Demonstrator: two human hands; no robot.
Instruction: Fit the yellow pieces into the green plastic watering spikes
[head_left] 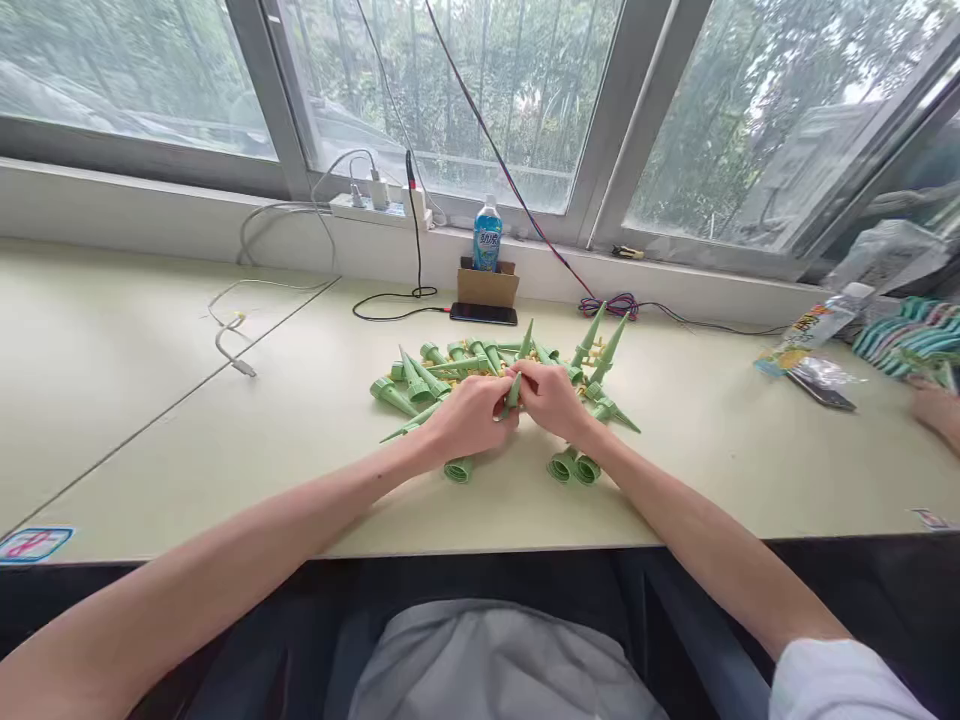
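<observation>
Pinching one green spike (514,392) in my left hand (471,412), tip up, at the near edge of the green pile (431,381). Right hand (553,398) bent close beside; can't tell its pinch. Best: steady hold, light pressure.

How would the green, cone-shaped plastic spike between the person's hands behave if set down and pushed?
The spike is probably stiff: its visible tip shows no bend. It may be light, given its slim, tapered form. Laid on the pale tabletop, it could roll, since its surface looks rounded.
</observation>
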